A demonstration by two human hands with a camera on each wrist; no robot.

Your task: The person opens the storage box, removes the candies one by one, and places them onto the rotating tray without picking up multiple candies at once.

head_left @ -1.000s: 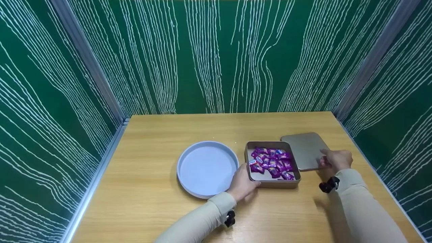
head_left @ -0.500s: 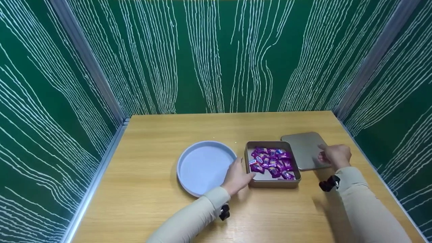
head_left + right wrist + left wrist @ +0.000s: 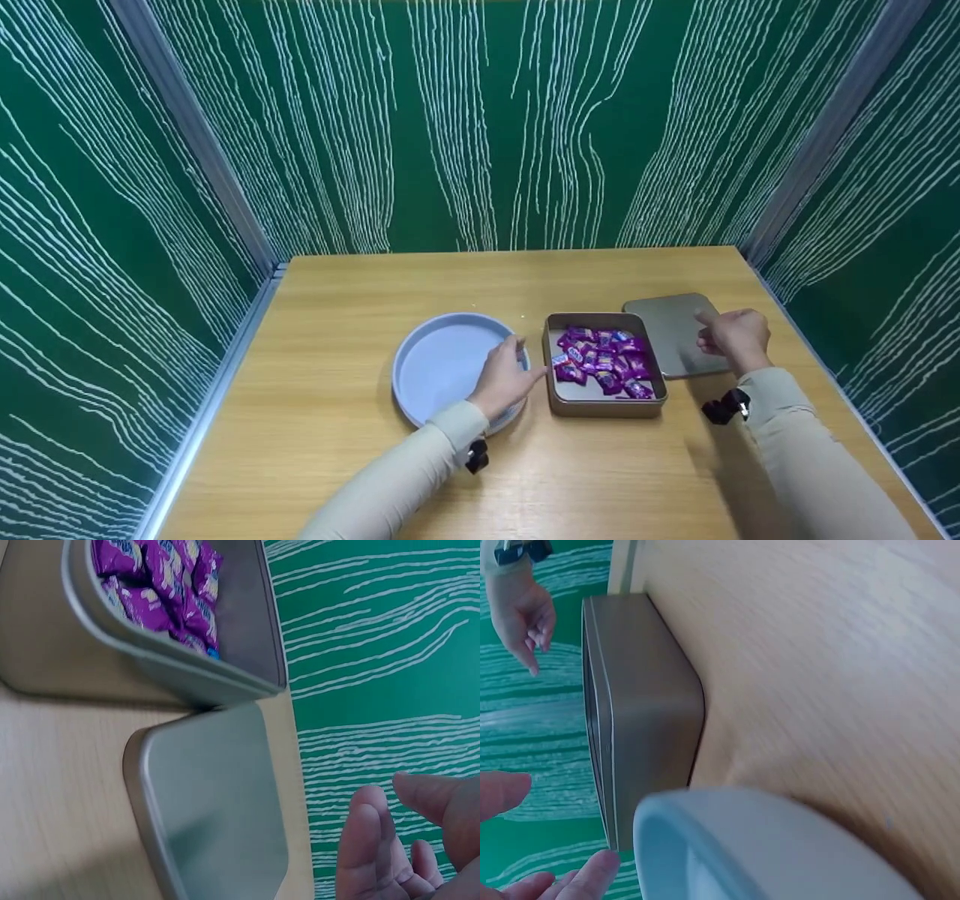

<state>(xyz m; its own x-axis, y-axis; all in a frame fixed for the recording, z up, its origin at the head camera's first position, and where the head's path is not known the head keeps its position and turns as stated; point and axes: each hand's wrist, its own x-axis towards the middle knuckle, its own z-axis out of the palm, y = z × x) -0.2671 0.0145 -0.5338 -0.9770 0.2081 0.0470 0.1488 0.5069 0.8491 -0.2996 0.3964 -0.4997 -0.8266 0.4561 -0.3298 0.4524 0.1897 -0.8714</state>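
Note:
A square metal tin (image 3: 607,408) stands on the table, its open top showing several purple-wrapped candies (image 3: 600,360). Left of it sits a round pale-blue tray (image 3: 442,367) with a raised rim. My left hand (image 3: 502,379) hovers over the tray's right side, thumb stretched toward the tin and fingers relaxed, holding nothing. The tin's flat lid (image 3: 667,330) lies to its right. Above the lid's right part hangs my right hand (image 3: 736,337), fingers loosely bent, with nothing in them. In the right wrist view its thumb and fingertips (image 3: 360,832) are apart.
Beneath everything is a wooden table (image 3: 315,390). Green walls with white wavy lines (image 3: 442,135) enclose its back and sides, joined by metal posts (image 3: 817,142) at the corners.
My left hand has let go of the tin's left front corner and moved left over the tray. My right hand has shifted slightly left and up over the lid. Tin, lid and tray stay put.

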